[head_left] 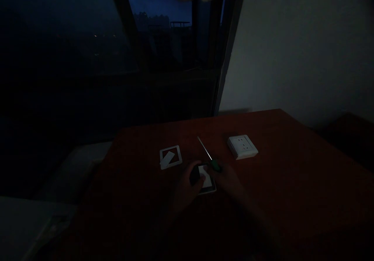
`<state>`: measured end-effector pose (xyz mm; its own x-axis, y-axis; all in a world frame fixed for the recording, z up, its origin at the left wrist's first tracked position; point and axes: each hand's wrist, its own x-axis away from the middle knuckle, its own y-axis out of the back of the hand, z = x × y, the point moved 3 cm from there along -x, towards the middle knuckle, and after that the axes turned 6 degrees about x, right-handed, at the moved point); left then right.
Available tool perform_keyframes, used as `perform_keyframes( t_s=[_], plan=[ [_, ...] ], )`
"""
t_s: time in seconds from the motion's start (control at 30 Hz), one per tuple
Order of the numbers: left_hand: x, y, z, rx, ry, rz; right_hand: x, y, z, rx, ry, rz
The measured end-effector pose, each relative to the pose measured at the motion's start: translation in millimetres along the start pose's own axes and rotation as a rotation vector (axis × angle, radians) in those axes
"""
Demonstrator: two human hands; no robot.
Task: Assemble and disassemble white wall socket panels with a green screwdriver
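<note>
The room is very dark. My left hand [187, 189] and my right hand [226, 181] meet over a small switch module [206, 181] with a white face and dark body, lying on a red-brown table [292, 183]. Both hands curl around it. My right hand also holds a screwdriver [208, 154] with a green handle, its thin metal shaft pointing away to the upper left. A white frame plate [170, 157] with a loose white piece on it lies left of the hands. A white wall socket [242, 146] lies to the right.
A dark window [163, 39] fills the background behind the table, with a pale wall [292, 46] on the right. A pale surface [70, 171] lies left of the table. The table's far edge runs just beyond the socket.
</note>
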<state>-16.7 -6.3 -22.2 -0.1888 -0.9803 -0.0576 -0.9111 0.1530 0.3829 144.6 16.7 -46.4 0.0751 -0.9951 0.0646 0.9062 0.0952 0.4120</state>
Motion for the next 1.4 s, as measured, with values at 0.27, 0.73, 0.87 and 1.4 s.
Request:
perform_keyframes(
  t_s=[0.27, 0.73, 0.87, 1.4],
  plan=[
    [-1.7, -2.9, 2.7, 0.014, 0.018, -0.012, 2.2, -0.6, 0.2, 0.018, -0.021, -0.019],
    [-12.7, 43.8, 1.0, -0.327, -0.088, -0.218, 8.1, 3.9, 0.0, -0.049, 0.001, -0.009],
    [-26.0, 88.8, 14.3, -0.675, 0.081, -0.218, 7.5, 4.1, -0.8, -0.077, -0.005, -0.007],
    [-57.2, 94.8, 32.9, -0.707, 0.113, 0.011, 9.7, 5.2, 1.3, -0.087, -0.039, -0.005]
  ],
)
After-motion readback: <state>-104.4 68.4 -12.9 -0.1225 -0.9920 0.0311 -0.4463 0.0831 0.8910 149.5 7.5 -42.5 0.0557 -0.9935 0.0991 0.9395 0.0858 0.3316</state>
